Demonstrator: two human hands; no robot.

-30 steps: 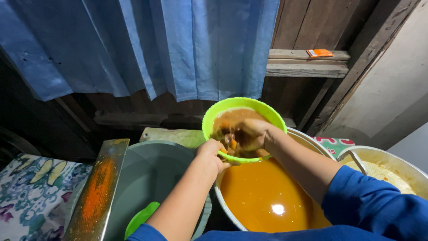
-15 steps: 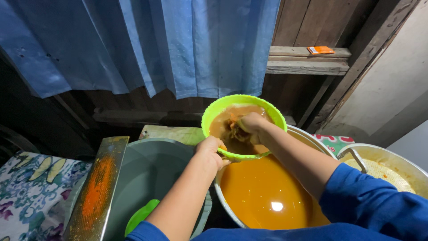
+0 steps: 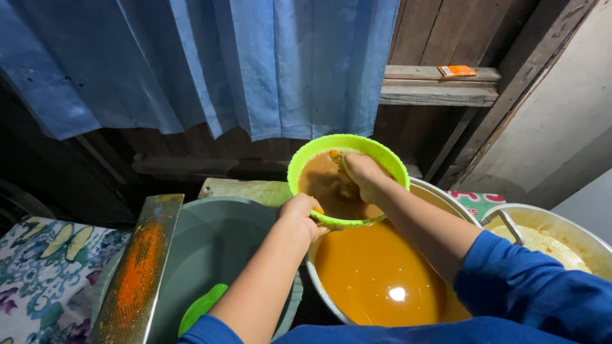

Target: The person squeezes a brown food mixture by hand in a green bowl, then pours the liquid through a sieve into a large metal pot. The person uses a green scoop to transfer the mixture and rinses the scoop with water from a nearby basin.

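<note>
Green sieve bowl (image 3: 376, 151) | over orange-liquid pot (image 3: 382, 280) | blue curtain (image 3: 210, 64) | wooden wall (image 3: 440, 32)

Two bare forearms in view, both uncovered from wrist to above elbow. Left hand (image 3: 299, 215) bare: no glove, ring or watch visible. Right hand (image 3: 362, 173) bare too, fingers smeared with wet brownish pulp. Royal-blue long-sleeved top, sleeves pushed up past elbows. Right sleeve (image 3: 532, 290) bunched, soft folds, plain fabric, no print or stripe visible. Left sleeve (image 3: 207, 330) only a sliver at bottom edge. Same blue cloth spans lower frame across chest.
</note>
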